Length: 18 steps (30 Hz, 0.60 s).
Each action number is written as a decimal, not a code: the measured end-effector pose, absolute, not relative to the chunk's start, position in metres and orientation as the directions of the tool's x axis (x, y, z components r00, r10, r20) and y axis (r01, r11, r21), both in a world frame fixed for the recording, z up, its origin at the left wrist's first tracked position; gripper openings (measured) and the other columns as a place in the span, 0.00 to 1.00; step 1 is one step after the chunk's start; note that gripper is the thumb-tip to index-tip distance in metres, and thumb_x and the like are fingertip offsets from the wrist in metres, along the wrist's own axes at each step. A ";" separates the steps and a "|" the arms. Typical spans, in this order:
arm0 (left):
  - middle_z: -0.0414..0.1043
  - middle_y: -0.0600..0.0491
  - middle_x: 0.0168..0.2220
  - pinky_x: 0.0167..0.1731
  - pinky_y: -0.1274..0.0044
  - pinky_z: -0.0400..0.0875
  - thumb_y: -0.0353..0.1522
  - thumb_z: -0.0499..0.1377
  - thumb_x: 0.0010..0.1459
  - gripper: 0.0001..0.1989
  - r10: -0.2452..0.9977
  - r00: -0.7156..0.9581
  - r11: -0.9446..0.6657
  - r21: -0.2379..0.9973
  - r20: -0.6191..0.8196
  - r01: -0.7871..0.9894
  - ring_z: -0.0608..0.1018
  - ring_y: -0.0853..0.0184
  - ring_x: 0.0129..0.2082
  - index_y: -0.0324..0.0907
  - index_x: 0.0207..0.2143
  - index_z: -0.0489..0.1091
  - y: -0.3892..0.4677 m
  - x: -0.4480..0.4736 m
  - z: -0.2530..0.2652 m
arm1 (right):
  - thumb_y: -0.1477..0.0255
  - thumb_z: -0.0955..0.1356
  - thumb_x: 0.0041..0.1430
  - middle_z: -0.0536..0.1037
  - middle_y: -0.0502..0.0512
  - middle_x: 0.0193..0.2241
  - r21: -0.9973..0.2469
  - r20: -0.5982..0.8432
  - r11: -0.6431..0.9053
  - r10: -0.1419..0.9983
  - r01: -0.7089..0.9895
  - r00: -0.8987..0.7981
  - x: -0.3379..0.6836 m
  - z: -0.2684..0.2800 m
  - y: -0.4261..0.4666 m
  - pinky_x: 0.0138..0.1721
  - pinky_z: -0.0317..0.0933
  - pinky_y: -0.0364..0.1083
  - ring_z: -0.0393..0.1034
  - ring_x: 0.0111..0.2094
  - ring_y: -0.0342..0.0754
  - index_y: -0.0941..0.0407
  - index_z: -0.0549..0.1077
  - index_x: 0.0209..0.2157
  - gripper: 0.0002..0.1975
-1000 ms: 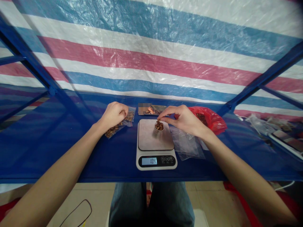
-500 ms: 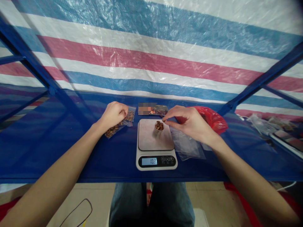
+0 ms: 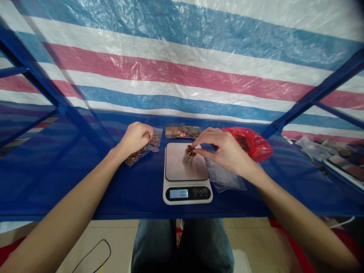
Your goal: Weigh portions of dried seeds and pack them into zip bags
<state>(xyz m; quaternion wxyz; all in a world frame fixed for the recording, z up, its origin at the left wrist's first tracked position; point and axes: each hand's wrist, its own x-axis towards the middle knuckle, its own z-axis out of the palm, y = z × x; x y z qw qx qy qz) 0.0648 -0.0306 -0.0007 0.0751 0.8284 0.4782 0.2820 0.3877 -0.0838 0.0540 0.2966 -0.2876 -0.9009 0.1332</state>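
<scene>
A small cup (image 3: pixel 190 156) of brown kernels (image 3: pixel 189 150) stands on the metal plate of a white kitchen scale (image 3: pixel 187 170), toward its upper right. The scale's display reads 10.0. My right hand (image 3: pixel 223 151) reaches in from the right, thumb and forefinger closed at the kernels on top of the cup; the fingertips hide part of them. Left of the scale, my left hand (image 3: pixel 135 139) is curled closed over clear zip bags of brown kernels (image 3: pixel 156 139), gripping them at the top. The palm and curled fingers hide part of the bags.
A printed packet (image 3: pixel 191 131) lies behind the scale. Under my right hand are flat clear bags (image 3: pixel 224 176), with a red plastic bag (image 3: pixel 258 146) of dark contents beyond. Farther right are crumpled clear bags (image 3: pixel 313 148). Blue frame bars (image 3: pixel 309 100) slant at both sides.
My right hand has shifted slightly left, its fingertips moving from the cup's rim onto the kernels. The display went from 10.3 to 10.0. My left hand stays put.
</scene>
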 end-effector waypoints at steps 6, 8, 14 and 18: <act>0.74 0.55 0.18 0.29 0.74 0.64 0.25 0.51 0.44 0.11 0.841 0.376 -0.520 0.391 0.389 0.759 0.76 0.64 0.22 0.44 0.16 0.70 -0.031 0.065 0.000 | 0.68 0.73 0.68 0.88 0.56 0.41 -0.485 0.496 0.697 0.717 0.529 -0.490 0.408 0.058 -0.079 0.50 0.73 0.55 0.81 0.43 0.56 0.51 0.85 0.40 0.05; 0.74 0.54 0.18 0.30 0.74 0.64 0.25 0.51 0.45 0.11 0.841 0.372 -0.519 0.391 0.394 0.760 0.76 0.64 0.22 0.44 0.17 0.70 -0.031 0.064 0.000 | 0.67 0.73 0.68 0.88 0.56 0.41 -0.515 0.510 0.633 0.768 0.578 -0.387 0.424 0.059 -0.076 0.51 0.74 0.55 0.82 0.43 0.56 0.50 0.85 0.40 0.06; 0.73 0.54 0.18 0.30 0.74 0.65 0.25 0.50 0.45 0.12 0.836 0.381 -0.529 0.398 0.394 0.749 0.76 0.65 0.22 0.44 0.16 0.69 -0.029 0.065 -0.002 | 0.63 0.73 0.65 0.89 0.58 0.41 -0.571 0.444 0.510 0.851 0.643 -0.281 0.471 0.041 -0.056 0.51 0.75 0.56 0.83 0.42 0.57 0.53 0.85 0.39 0.10; 0.73 0.55 0.18 0.30 0.74 0.65 0.26 0.50 0.45 0.11 0.842 0.372 -0.521 0.412 0.391 0.748 0.76 0.65 0.22 0.44 0.16 0.68 -0.029 0.066 -0.003 | 0.64 0.71 0.66 0.88 0.58 0.42 -0.552 0.348 0.530 0.848 0.644 -0.399 0.470 0.026 -0.044 0.47 0.75 0.54 0.83 0.42 0.57 0.54 0.85 0.41 0.11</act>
